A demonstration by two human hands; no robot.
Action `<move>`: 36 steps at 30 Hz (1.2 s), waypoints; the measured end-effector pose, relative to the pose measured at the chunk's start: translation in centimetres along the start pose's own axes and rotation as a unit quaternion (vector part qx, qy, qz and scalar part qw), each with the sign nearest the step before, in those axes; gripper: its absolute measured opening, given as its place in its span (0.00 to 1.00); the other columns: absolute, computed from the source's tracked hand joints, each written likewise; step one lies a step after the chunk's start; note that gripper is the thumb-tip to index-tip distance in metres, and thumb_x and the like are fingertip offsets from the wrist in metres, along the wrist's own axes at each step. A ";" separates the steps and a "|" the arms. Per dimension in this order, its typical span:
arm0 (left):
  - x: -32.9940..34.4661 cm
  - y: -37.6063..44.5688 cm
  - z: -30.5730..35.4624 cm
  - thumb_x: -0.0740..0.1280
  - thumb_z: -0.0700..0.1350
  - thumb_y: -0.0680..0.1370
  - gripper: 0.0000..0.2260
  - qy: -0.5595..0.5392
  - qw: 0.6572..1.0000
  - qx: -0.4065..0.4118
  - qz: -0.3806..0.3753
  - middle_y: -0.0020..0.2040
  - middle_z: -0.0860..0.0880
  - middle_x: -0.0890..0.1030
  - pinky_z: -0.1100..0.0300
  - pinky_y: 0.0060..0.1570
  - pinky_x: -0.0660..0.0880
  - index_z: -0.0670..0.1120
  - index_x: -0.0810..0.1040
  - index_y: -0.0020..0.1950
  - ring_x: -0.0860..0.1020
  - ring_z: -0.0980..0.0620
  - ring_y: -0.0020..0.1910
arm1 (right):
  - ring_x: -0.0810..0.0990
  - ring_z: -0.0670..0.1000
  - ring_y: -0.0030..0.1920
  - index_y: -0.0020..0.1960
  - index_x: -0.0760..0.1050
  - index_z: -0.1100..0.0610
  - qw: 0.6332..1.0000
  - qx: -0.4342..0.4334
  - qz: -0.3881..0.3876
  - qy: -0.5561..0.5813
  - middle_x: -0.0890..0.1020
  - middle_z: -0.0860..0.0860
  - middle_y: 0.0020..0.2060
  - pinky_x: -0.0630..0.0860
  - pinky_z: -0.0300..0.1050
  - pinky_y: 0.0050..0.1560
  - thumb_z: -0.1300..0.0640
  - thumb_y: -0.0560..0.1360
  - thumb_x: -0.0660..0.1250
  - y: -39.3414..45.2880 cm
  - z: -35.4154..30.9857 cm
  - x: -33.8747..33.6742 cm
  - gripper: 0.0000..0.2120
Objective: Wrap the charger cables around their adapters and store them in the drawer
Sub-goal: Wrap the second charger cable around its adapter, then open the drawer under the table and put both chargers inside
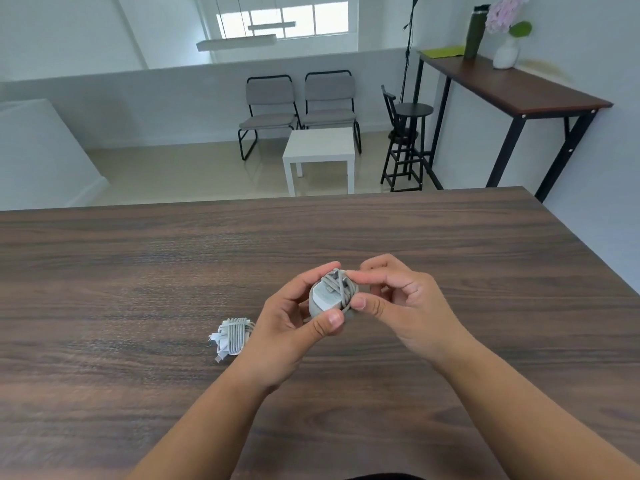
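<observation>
Left hand grips a grey adapter steady while right hand pinches its cable, tucking the last wrap; a wrapped white charger lies beside on the bench.

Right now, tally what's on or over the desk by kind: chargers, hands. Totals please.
Wrapped chargers: 2, one lying on the desk, one grey charger held over the desk.
Hands: 2, left hand and right hand, both gripping the grey charger.
Total: 4

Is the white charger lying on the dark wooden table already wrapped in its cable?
Yes, the white charger lies on the dark wooden table with its cable coiled round it.
</observation>
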State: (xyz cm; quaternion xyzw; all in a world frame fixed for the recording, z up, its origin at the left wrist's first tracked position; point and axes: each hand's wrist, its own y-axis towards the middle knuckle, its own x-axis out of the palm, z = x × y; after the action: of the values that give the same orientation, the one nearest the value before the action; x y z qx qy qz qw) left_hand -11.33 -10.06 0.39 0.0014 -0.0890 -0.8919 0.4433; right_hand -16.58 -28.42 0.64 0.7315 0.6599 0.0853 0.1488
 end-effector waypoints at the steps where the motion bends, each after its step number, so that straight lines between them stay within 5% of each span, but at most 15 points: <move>1: 0.2 0.2 0.1 0.73 0.44 0.70 0.23 0.000 1.000 -0.001 -0.004 0.58 0.51 0.82 0.56 0.49 0.80 0.55 0.78 0.64 0.80 0.53 0.54 | 0.73 0.53 0.40 0.52 0.83 0.46 1.000 -0.001 0.017 0.022 0.78 0.46 0.47 0.70 0.54 0.43 0.42 0.65 0.75 -0.3 0.1 0.0 0.17; 6: 1.0 -0.4 0.1 0.75 0.43 0.69 0.24 -0.006 1.000 -0.007 -0.005 0.60 0.49 0.82 0.52 0.55 0.77 0.53 0.78 0.64 0.80 0.49 0.59 | 0.78 0.48 0.50 0.60 0.80 0.48 0.987 0.060 -0.001 0.149 0.82 0.49 0.53 0.74 0.39 0.47 0.40 0.65 0.74 -1.8 0.5 -0.4 0.25; 13: -0.4 -2.1 0.3 0.76 0.40 0.67 0.27 -0.018 1.000 -0.007 0.024 0.61 0.45 0.82 0.55 0.58 0.76 0.49 0.76 0.66 0.79 0.46 0.62 | 0.77 0.48 0.52 0.64 0.77 0.50 0.968 0.106 -0.043 0.221 0.80 0.51 0.52 0.75 0.42 0.50 0.47 0.65 0.77 -1.4 0.5 1.5 0.28; 17: -1.2 -3.3 -0.6 0.81 0.46 0.61 0.31 0.096 0.993 -0.012 0.062 0.59 0.50 0.83 0.51 0.59 0.77 0.56 0.78 0.63 0.80 0.48 0.60 | 0.78 0.56 0.57 0.63 0.76 0.55 0.949 0.206 -0.059 0.230 0.81 0.57 0.58 0.73 0.55 0.62 0.61 0.76 0.65 -2.1 0.8 2.5 0.16; 22: -3.0 -5.2 -2.4 0.82 0.52 0.61 0.32 0.405 0.903 0.062 0.132 0.55 0.60 0.80 0.66 0.56 0.74 0.55 0.77 0.62 0.77 0.63 0.56 | 0.82 0.54 0.51 0.62 0.76 0.59 0.924 0.308 -0.068 0.216 0.84 0.59 0.53 0.77 0.53 0.60 0.67 0.78 0.60 -2.6 1.6 4.6 0.15; 27: -3.8 -6.7 -3.7 0.80 0.53 0.62 0.36 0.525 0.837 0.057 0.144 0.58 0.57 0.78 0.62 0.59 0.69 0.56 0.72 0.68 0.73 0.55 0.57 | 0.81 0.54 0.52 0.59 0.77 0.58 0.921 0.334 -0.070 0.188 0.82 0.58 0.53 0.76 0.55 0.60 0.64 0.70 0.72 -2.3 3.2 6.8 0.18; 31: -4.9 -7.6 -4.0 0.81 0.53 0.61 0.38 0.430 0.891 0.021 0.141 0.65 0.58 0.74 0.60 0.62 0.73 0.57 0.71 0.68 0.72 0.60 0.63 | 0.81 0.54 0.53 0.60 0.76 0.59 0.921 0.334 -0.065 0.191 0.81 0.60 0.56 0.77 0.53 0.58 0.62 0.61 0.76 -2.1 4.6 8.1 0.27; 36: -5.9 -9.6 -5.6 0.81 0.37 0.62 0.35 0.194 0.959 -0.047 0.199 0.63 0.48 0.76 0.58 0.60 0.77 0.61 0.76 0.63 0.79 0.52 0.61 | 0.82 0.52 0.52 0.59 0.77 0.56 0.936 0.316 -0.068 0.144 0.83 0.58 0.55 0.77 0.50 0.61 0.62 0.61 0.78 -2.9 6.2 9.4 0.27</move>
State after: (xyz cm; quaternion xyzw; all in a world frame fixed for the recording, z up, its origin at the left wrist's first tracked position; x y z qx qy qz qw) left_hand -14.88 -0.54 -7.10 0.1360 0.0425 -0.7712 0.6205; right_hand -16.29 -19.54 -6.81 0.6744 0.7151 -0.0333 -0.1807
